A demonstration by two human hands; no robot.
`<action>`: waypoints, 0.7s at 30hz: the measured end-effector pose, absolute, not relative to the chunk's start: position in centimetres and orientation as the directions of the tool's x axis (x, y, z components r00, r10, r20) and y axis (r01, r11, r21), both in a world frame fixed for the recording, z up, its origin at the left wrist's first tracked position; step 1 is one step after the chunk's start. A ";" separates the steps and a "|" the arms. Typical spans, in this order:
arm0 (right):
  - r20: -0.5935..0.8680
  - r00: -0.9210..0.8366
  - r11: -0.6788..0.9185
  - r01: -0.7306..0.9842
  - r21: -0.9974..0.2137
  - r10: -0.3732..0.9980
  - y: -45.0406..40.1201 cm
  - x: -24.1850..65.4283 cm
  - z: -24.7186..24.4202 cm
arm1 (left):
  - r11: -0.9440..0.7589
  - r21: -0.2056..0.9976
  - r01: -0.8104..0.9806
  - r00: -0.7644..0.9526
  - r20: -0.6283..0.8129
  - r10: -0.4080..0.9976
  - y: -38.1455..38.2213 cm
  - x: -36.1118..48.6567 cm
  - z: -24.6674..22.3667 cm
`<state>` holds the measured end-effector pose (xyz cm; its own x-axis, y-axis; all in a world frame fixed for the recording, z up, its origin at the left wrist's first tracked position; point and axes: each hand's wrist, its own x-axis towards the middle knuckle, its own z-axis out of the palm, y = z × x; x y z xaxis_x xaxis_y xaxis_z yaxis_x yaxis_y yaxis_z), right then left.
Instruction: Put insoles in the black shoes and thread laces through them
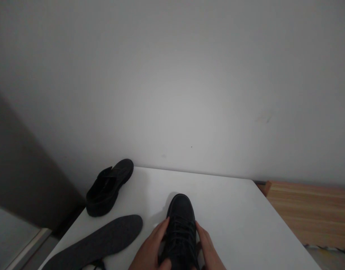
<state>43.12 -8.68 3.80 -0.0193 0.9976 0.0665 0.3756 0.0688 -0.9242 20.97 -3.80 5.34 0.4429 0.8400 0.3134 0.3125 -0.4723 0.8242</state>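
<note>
A black lace-up shoe (181, 210) rests on the white table, its toe pointing away from me. Along its left side my left hand (152, 247) grips it, thumb near the laces. My right hand (208, 249) holds the shoe's right side, fingers against the upper. The heel end runs out of the bottom of the view. A dark grey insole (105, 240) lies flat to the left. Behind the insole, a second black shoe (107, 189) stands at the table's back left, with its opening visible.
The white table (231, 217) meets a pale wall (189, 93) at its back edge. To the right is a wood-grained surface (310, 210). Part of a small black item (98, 264) shows beside the insole at the bottom edge.
</note>
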 end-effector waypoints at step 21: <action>0.296 0.073 0.231 0.461 -0.857 0.952 -7.6 43.1 5.9 | -0.427 0.902 0.065 0.377 0.374 0.847 -2.5 22.1 6.0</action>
